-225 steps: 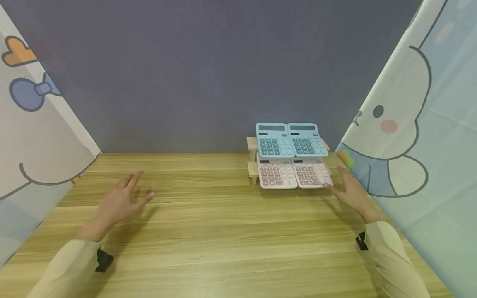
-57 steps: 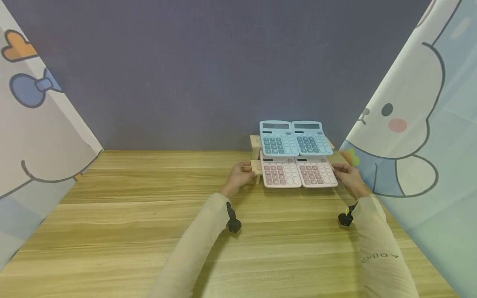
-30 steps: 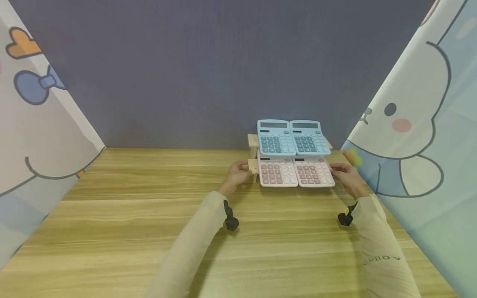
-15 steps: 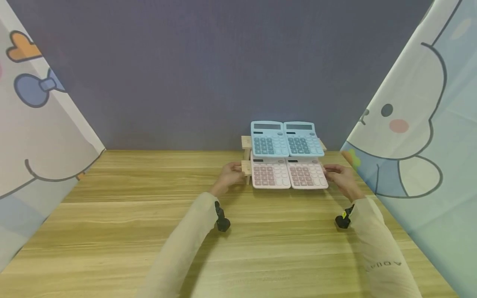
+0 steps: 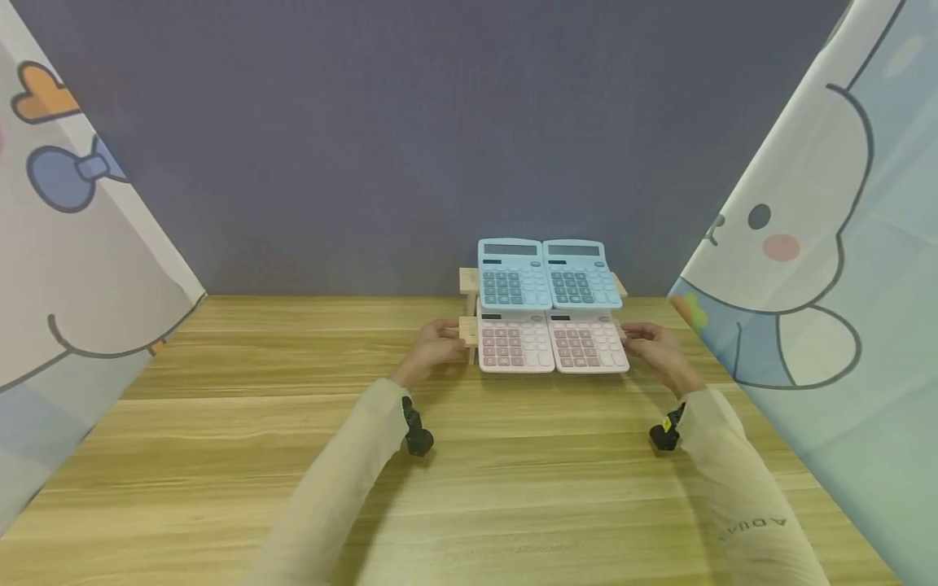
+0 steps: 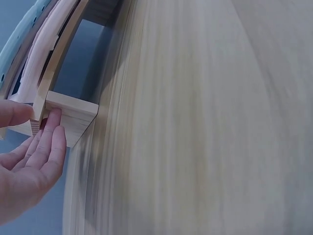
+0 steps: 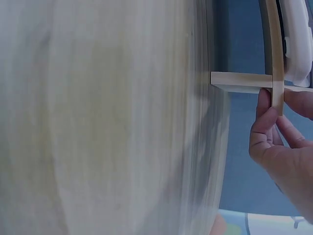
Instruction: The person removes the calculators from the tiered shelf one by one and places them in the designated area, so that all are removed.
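A two-tier wooden stand (image 5: 467,329) at the back of the table holds two light-blue calculators (image 5: 513,273) on its upper shelf and two pink calculators (image 5: 515,345) below. My left hand (image 5: 427,351) pinches the left end of the lower shelf. In the left wrist view its thumb lies on the top of the shelf board (image 6: 45,93), with fingers underneath beside the leg (image 6: 76,113). At the other end, my right hand (image 5: 658,350) grips the same shelf; the right wrist view shows thumb and fingers (image 7: 266,129) on both faces of the board's end (image 7: 278,100).
The wood-grain table (image 5: 308,456) runs back to a dark grey partition (image 5: 352,146). Cartoon-printed curtains stand on the left (image 5: 95,268) and the right (image 5: 791,268); the right one is close beyond my right hand.
Both hands have come in from the sides and taken hold of the stand's lower shelf. Over the last second the stand, calculators still on it, has shifted left along the partition with both hands.
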Demonstrator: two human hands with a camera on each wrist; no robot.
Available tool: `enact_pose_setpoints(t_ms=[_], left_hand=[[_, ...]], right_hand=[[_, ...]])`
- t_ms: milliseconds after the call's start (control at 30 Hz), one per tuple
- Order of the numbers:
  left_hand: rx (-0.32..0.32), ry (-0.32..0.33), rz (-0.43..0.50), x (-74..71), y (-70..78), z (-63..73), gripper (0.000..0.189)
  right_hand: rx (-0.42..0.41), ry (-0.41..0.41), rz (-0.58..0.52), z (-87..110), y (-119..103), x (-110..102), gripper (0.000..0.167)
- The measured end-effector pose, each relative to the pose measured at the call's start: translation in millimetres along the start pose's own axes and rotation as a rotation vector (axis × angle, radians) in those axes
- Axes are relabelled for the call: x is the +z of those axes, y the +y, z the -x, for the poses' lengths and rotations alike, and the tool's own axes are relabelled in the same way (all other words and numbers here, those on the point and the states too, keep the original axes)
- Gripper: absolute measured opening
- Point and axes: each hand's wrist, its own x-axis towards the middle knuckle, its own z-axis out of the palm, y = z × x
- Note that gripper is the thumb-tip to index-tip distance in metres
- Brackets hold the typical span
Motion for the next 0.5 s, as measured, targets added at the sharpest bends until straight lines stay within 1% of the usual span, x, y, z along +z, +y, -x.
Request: enact_pose_setpoints(t_ms=[167, 367, 500], left_hand=[[-0.017, 0.006, -0.005, -0.3, 0.5, -0.6, 0.053], [-0.017, 0.0, 0.006, -1.6, 0.1, -1.6, 0.052], [-0.016, -0.009, 0.017, -0.7, 1.6, -0.1, 0.053]], right_hand=[[0.004, -0.012, -0.014, -0.7, -0.7, 0.0, 0.047], [0.006, -0.009, 0.011, -1.9, -3.1, 0.2, 0.046], [0.016, -0.005, -0.004, -2.9, -3.4, -0.6, 0.046]])
